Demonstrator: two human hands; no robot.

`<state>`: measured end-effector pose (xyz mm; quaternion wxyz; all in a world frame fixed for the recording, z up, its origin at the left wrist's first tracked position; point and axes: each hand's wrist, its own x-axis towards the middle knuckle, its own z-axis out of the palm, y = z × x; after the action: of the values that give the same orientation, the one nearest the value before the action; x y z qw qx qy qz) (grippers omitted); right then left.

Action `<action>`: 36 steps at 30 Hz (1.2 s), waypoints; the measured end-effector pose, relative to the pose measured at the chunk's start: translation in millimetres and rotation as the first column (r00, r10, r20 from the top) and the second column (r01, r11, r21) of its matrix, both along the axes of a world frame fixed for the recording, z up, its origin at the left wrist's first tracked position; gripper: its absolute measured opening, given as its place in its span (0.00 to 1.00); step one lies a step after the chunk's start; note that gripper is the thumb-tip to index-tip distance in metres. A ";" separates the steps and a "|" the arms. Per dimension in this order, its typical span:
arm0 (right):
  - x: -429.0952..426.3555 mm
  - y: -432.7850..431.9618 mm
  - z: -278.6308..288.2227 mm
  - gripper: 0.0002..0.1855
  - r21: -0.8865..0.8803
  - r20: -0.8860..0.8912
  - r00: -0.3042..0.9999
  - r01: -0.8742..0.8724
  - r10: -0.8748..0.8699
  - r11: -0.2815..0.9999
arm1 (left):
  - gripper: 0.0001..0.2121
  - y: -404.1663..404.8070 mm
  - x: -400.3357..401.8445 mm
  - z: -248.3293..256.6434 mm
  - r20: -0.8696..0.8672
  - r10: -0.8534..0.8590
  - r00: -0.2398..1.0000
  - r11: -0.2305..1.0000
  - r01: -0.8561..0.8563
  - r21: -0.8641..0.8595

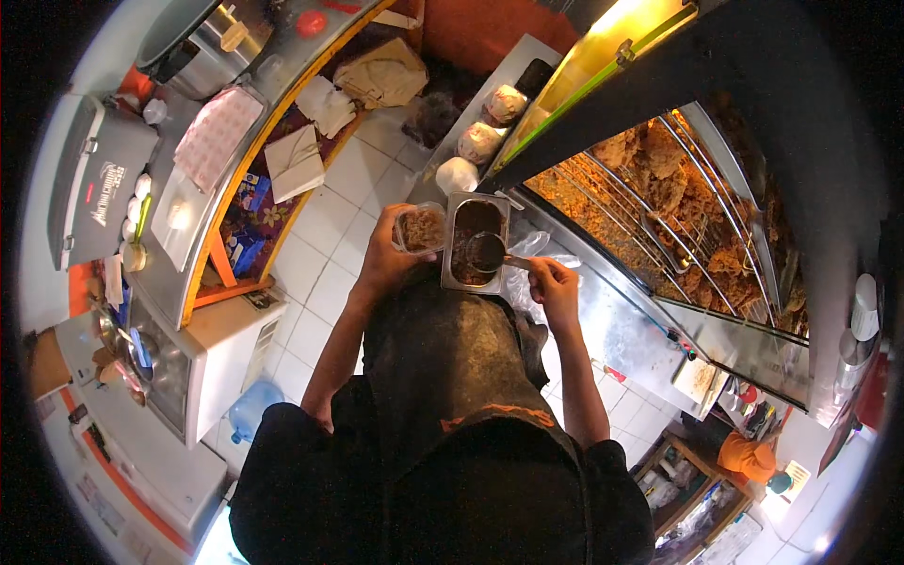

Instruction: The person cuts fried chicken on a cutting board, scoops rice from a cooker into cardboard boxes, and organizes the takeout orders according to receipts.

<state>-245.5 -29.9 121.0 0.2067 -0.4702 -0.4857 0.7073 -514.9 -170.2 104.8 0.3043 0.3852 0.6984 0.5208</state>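
Note:
My left hand (390, 248) grips a small clear plastic tub (421, 228) with brown food in it, close beside the left wall of a rectangular steel pan (447, 265). Dark red-brown sauce or paste (474, 215) lies in the pan. With my right hand (554, 282) I hold the handle of a round ladle (486, 252), its dark bowl inside the pan over the sauce. Beyond the pan, a white wrapped ball-shaped packet (457, 175) sits on the steel ledge, with more wrapped packets behind it. Crumpled clear plastic (526, 258) lies right of the pan.
A lit display case (731, 321) with wire racks of fried food (664, 152) stands at the right. On the left is a curved counter (282, 78) with a large pot (222, 53) and a tray of patterned paper (219, 134). Another person (747, 455) is at the lower right.

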 end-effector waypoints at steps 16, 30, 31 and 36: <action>-7.6 -1.7 54.3 0.17 0.868 0.309 0.904 -0.395 0.295 0.301 | 0.39 53.3 27.4 8.9 0.076 -0.271 0.960 0.955 0.258 0.145; -7.5 -12.8 -1.2 0.10 0.470 0.182 0.978 -0.178 0.103 0.865 | 0.34 14.0 6.2 5.9 0.434 -0.150 0.889 0.989 0.134 0.069; -15.0 -20.8 -1.5 0.12 0.311 0.060 0.996 -0.084 0.069 0.947 | 0.34 6.8 3.3 1.0 0.407 -0.161 0.899 0.987 0.154 0.050; 39.0 -43.8 -56.5 0.23 0.446 0.425 0.905 -0.212 0.003 0.869 | 0.36 -20.5 -8.0 -41.2 0.418 -0.318 0.851 0.947 0.267 0.178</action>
<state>-206.5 -73.7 64.4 0.1700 -0.5132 -0.7047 0.4595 -522.9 -190.6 63.7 0.5079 0.3756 0.5136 0.5806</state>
